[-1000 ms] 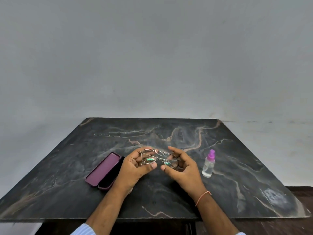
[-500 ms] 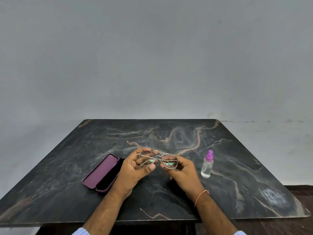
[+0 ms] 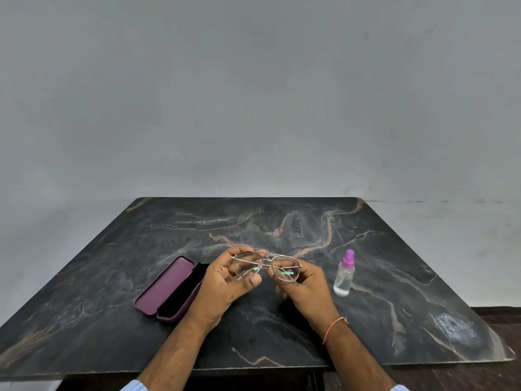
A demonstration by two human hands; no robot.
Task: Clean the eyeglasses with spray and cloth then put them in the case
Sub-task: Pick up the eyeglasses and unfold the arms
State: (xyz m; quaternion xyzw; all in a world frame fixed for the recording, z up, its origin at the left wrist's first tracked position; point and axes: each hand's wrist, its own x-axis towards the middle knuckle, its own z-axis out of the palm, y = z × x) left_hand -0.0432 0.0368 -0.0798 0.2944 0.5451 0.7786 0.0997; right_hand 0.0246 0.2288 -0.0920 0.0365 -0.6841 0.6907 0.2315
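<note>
One pair of eyeglasses (image 3: 266, 267), thin metal frame with a double bridge and two clear lenses showing small green glints, is held above the middle of a dark marble table (image 3: 423, 292), lifted off the surface and turned so the lenses face the camera. Two bare hands hold it, one at each side. The left hand (image 3: 229, 280) grips the left lens rim, fingers curled over the top edge and the thumb pressed along the lower edge. The right hand (image 3: 303, 282) closes around the right lens from below and behind, fingers bent tightly on the rim; its thumb cannot be made out clearly. One thin orange thread (image 3: 334, 328) circles the right wrist, and two pale sleeve cuffs (image 3: 132, 386) show at the bottom edge of the view. Just beside the left hand, on the table, lies one eyeglass case (image 3: 169, 287), maroon, hinged fully open with its lid flat on the outer side and its dark-lined tray nearer the wrist (the forearm overlaps the tray's near corner, so whether they touch cannot be told). To the right of the right hand, near but apart from it, stands one small clear spray bottle (image 3: 344, 276), upright, with a purple nozzle and clear liquid low inside. A dark patch lies on the table under and behind the hands; what it is cannot be told. Behind the table rises one plain grey wall (image 3: 253, 94).
</note>
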